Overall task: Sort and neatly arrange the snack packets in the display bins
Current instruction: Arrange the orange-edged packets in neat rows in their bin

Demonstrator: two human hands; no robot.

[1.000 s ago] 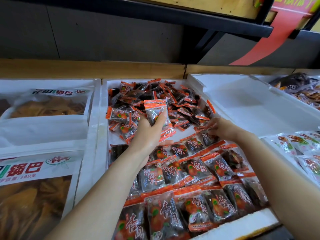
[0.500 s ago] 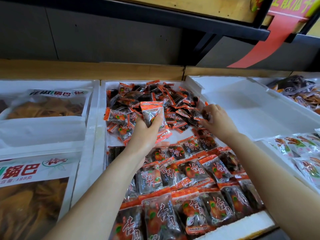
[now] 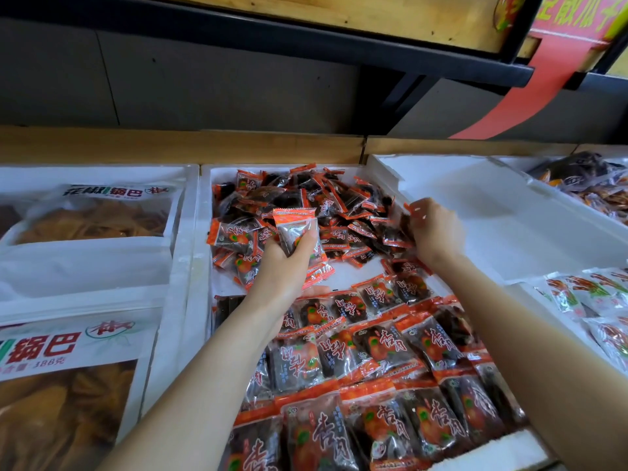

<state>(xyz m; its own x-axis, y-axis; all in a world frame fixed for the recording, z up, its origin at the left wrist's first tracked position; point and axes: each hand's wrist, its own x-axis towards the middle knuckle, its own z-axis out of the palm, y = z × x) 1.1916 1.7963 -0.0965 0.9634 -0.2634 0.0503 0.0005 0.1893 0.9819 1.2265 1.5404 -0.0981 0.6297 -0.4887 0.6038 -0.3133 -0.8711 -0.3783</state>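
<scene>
**Gathering loose packets for the next row**

The left hand (image 3: 285, 263) clasps a small stack of packets (image 3: 296, 229), held upright with the orange seams uppermost, above the loose heap (image 3: 299, 198) that fills the far half of the white bin (image 3: 204, 232). The right hand (image 3: 436, 229) is at the heap's right edge, close to the bin's right wall, with its fingers curled round a stray packet (image 3: 412, 209). The knuckles hide how much else it holds. Neat rows (image 3: 373, 351) of overlapping packets cover the near half of the bin. A bare strip of bin floor (image 3: 343, 273) separates them from the heap.

The bin looks about half sorted, and the step in hand appears to be collecting.

- **Facing:** each picked packet should join the stack with the same face forward and the seam up, so the stack can go down as one even row.
- **Grip:** the film looks slick, so a pinch at the sealed seam is probably surer than one on the belly.
- **Stack size:** a thick stack may fan out from under the thumb, so it is best kept modest.
- **Placing:** packets should be lifted clear rather than dragged, and the new row laid on the bare strip, overlapping the farthest finished row.
</scene>
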